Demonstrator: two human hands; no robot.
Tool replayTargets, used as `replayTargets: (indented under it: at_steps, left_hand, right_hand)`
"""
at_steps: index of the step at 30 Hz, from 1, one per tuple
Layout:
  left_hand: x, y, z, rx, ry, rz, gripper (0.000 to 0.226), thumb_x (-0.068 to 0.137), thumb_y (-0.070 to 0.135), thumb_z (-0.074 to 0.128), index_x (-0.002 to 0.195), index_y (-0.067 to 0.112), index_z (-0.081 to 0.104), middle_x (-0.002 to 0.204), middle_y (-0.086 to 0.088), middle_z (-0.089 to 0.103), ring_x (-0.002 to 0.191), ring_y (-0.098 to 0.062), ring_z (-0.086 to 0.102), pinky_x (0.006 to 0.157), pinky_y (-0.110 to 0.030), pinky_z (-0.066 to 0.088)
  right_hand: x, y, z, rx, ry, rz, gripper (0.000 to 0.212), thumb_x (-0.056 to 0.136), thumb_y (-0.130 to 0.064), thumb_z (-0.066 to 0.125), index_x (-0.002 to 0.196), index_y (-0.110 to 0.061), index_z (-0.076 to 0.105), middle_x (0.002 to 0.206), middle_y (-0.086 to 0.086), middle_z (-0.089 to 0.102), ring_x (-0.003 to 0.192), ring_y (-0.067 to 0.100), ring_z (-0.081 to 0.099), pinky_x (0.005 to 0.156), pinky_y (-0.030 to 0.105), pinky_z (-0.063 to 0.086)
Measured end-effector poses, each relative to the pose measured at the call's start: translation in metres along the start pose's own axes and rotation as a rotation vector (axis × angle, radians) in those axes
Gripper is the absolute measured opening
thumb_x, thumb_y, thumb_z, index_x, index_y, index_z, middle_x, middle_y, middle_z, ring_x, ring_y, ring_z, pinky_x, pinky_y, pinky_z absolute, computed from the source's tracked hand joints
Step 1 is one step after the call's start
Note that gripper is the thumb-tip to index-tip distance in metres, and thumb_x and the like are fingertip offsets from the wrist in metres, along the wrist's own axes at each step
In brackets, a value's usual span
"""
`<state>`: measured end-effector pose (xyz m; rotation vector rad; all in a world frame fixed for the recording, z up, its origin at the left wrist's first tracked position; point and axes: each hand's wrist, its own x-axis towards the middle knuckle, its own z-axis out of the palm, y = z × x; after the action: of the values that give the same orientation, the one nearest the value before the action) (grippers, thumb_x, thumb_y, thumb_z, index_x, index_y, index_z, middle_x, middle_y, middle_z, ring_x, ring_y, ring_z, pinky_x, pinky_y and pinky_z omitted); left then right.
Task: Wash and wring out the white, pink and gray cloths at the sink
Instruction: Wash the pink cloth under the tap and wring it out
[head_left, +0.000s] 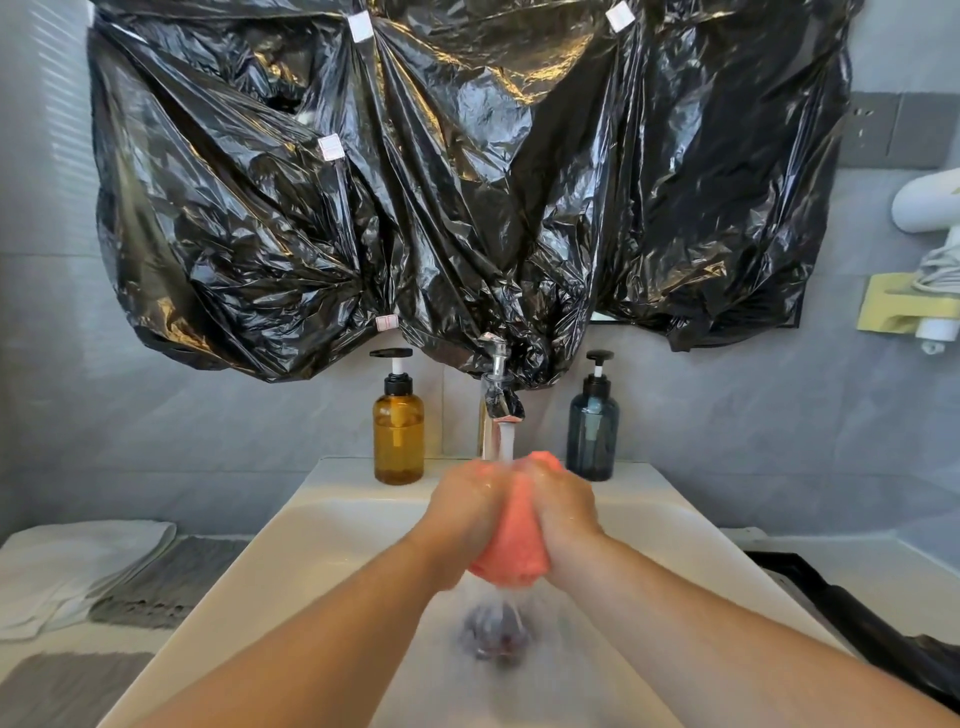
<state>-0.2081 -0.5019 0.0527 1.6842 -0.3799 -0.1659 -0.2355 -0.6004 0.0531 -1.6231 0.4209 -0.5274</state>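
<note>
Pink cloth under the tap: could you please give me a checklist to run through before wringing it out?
1. Grip on the pink cloth by left hand and right hand: ok.
2. Running water stream from the tap lands on the cloth: ok.
3. Cloth held above the sink: ok.
4. Clear drain: cannot tell, blurred.
5. Next up, white cloth and gray cloth lie left of the sink: ok.

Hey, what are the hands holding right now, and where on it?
Both hands grip the bunched pink cloth under the running tap: the left hand on its left side, the right hand on its right side.
</note>
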Motion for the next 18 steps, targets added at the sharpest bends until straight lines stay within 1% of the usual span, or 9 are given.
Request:
replayTargets:
  at_steps: [2, 6, 9, 11, 13, 14, 15, 17, 18]
  left_hand:
    - [-0.002, 0.002, -0.003, -0.032, -0.09, 0.065, 0.02, 0.089, 0.029, 0.062, 0.096, 0.013, 0.072, 0.09, -0.004, 0.075, 0.085, -0.021, 0.069, 0.072, -0.031, 0.054]
    - [-0.008, -0.007, -0.005, -0.139, -0.192, 0.16, 0.029, 0.092, 0.033, 0.07, 0.115, 0.016, 0.07, 0.107, -0.005, 0.075, 0.101, -0.018, 0.071, 0.085, -0.032, 0.057]
    - [-0.001, -0.013, -0.004, -0.28, 0.013, 0.104, 0.041, 0.083, 0.038, 0.078, 0.115, 0.019, 0.062, 0.107, -0.005, 0.072, 0.098, -0.019, 0.071, 0.087, -0.041, 0.059]
    - [0.007, -0.01, -0.004, -0.268, 0.206, 0.1, 0.023, 0.085, 0.035, 0.073, 0.097, 0.017, 0.065, 0.089, -0.006, 0.072, 0.08, -0.015, 0.071, 0.076, -0.041, 0.061]
    - [0.004, 0.003, 0.0, -0.201, 0.354, 0.041, 0.014, 0.092, 0.032, 0.059, 0.085, 0.022, 0.053, 0.075, 0.001, 0.06, 0.077, -0.018, 0.067, 0.07, -0.037, 0.057]
    - [-0.001, 0.006, 0.002, 0.054, 0.417, 0.082, 0.016, 0.092, 0.031, 0.055, 0.082, 0.023, 0.045, 0.071, 0.004, 0.052, 0.079, -0.02, 0.065, 0.071, -0.034, 0.052]
    - [-0.001, 0.007, 0.003, 0.052, 0.455, 0.086, 0.017, 0.09, 0.029, 0.054, 0.078, 0.021, 0.043, 0.068, 0.004, 0.049, 0.079, -0.022, 0.064, 0.07, -0.033, 0.05]
    - [0.005, 0.004, 0.008, -0.215, 0.455, 0.107, 0.018, 0.087, 0.025, 0.059, 0.073, 0.016, 0.051, 0.066, -0.001, 0.057, 0.069, -0.023, 0.063, 0.061, -0.033, 0.051]
    - [0.007, 0.005, 0.013, -0.242, 0.44, 0.073, 0.02, 0.088, 0.021, 0.061, 0.071, 0.015, 0.054, 0.066, -0.001, 0.059, 0.063, -0.022, 0.06, 0.056, -0.031, 0.048]
  right_hand:
    - [0.012, 0.0, -0.009, 0.015, 0.018, -0.005, 0.025, 0.095, -0.029, 0.057, 0.101, -0.01, 0.073, 0.099, 0.01, 0.073, 0.092, 0.029, 0.069, 0.089, 0.04, 0.058]
    - [0.019, -0.001, -0.019, 0.205, -0.034, -0.032, 0.014, 0.099, -0.013, 0.056, 0.089, -0.018, 0.065, 0.093, 0.01, 0.068, 0.093, 0.029, 0.065, 0.091, 0.043, 0.055]
    - [0.009, -0.002, -0.009, 0.382, -0.134, 0.04, 0.021, 0.093, -0.022, 0.061, 0.107, -0.01, 0.069, 0.104, 0.016, 0.073, 0.095, 0.034, 0.07, 0.092, 0.05, 0.057]
    - [-0.002, -0.002, 0.003, 0.462, -0.175, 0.154, 0.025, 0.094, -0.028, 0.057, 0.107, -0.014, 0.072, 0.099, 0.014, 0.076, 0.092, 0.032, 0.072, 0.09, 0.05, 0.058]
    - [-0.013, 0.001, 0.018, 0.478, -0.194, 0.186, 0.022, 0.097, -0.034, 0.053, 0.105, -0.023, 0.071, 0.103, 0.012, 0.076, 0.094, 0.029, 0.073, 0.082, 0.042, 0.06]
    - [-0.017, 0.002, 0.025, 0.47, -0.186, 0.157, 0.024, 0.097, -0.041, 0.054, 0.111, -0.026, 0.067, 0.11, 0.011, 0.075, 0.097, 0.026, 0.073, 0.078, 0.038, 0.06]
    - [-0.018, 0.007, 0.033, 0.453, -0.161, 0.109, 0.034, 0.091, -0.051, 0.059, 0.116, -0.029, 0.064, 0.117, 0.01, 0.072, 0.102, 0.025, 0.072, 0.08, 0.039, 0.06]
    - [-0.015, 0.012, 0.039, 0.401, -0.042, 0.013, 0.046, 0.077, -0.062, 0.065, 0.112, -0.031, 0.065, 0.116, 0.01, 0.069, 0.101, 0.025, 0.071, 0.082, 0.043, 0.06]
    - [-0.018, 0.009, 0.036, 0.376, 0.021, -0.025, 0.038, 0.079, -0.059, 0.065, 0.104, -0.03, 0.066, 0.109, 0.009, 0.07, 0.094, 0.024, 0.072, 0.075, 0.041, 0.061]
